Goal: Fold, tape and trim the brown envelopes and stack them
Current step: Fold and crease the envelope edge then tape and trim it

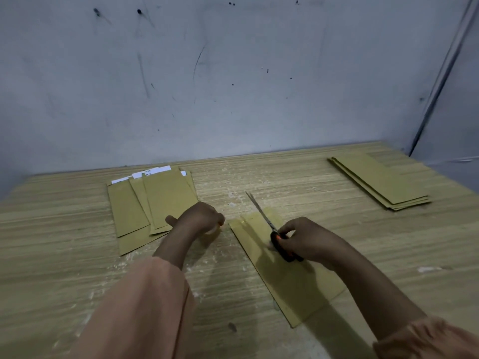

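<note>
A brown envelope (290, 278) lies flat on the wooden table (77, 229) in front of me, with a glossy strip of clear tape across its far end. My right hand (303, 242) grips the black and orange handles of a pair of scissors (261, 213), whose blades point away over the envelope's taped end. My left hand (202, 217) is curled just left of the envelope around something pale, probably a tape roll, mostly hidden by the fingers.
A loose pile of brown envelopes (155, 206) with white papers sticking out lies at the back left. A neat stack of folded envelopes (381, 182) sits at the back right. A grey wall (233, 86) closes off the table's far edge.
</note>
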`<state>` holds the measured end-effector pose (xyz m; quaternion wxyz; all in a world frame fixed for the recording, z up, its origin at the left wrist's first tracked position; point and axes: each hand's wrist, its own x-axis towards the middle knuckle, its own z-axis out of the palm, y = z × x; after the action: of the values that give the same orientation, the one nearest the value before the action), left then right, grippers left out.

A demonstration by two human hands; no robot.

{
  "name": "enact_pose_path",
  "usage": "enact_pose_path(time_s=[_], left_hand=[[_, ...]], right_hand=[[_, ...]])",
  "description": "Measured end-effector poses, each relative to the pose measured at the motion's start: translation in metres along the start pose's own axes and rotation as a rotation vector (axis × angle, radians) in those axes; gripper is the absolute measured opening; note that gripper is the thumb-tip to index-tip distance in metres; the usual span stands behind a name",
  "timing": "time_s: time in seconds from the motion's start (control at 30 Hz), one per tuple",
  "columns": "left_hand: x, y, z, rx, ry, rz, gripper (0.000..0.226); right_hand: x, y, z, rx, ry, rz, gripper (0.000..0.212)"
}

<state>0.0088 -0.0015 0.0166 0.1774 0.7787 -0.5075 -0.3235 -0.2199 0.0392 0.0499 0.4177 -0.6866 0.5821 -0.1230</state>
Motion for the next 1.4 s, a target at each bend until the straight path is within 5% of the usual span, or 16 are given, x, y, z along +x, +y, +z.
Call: enact_pose_path(time_s=[0.2,0.4,0.67,0.83,1.4], left_hand=[[0.010,-0.005,-0.001,-0.005,0.051,0.032,0.029],[0.010,-0.003,-0.002,0.021,0.056,0.036,0.030],[0.002,-0.002,-0.005,0.017,0.036,0.038,0.045],[0.009,-0.006,-0.005,0.033,0.054,0.049,0.025],[0.011,-0.009,-0.005,0.149,0.090,0.025,0.026]], right_hand=[[-0.006,-0.006,0.005,0.354,-0.421,0.094,0.074],[-0.003,0.000,0.013,0.443,-0.560,0.113,0.071],[0.010,-0.004,0.027,0.582,-0.566,0.135,0.069],[0.016,-0.003,0.034,0.636,-0.522,0.136,0.069],[0.016,-0.001,0.041,0.606,-0.413,0.129,0.064]])
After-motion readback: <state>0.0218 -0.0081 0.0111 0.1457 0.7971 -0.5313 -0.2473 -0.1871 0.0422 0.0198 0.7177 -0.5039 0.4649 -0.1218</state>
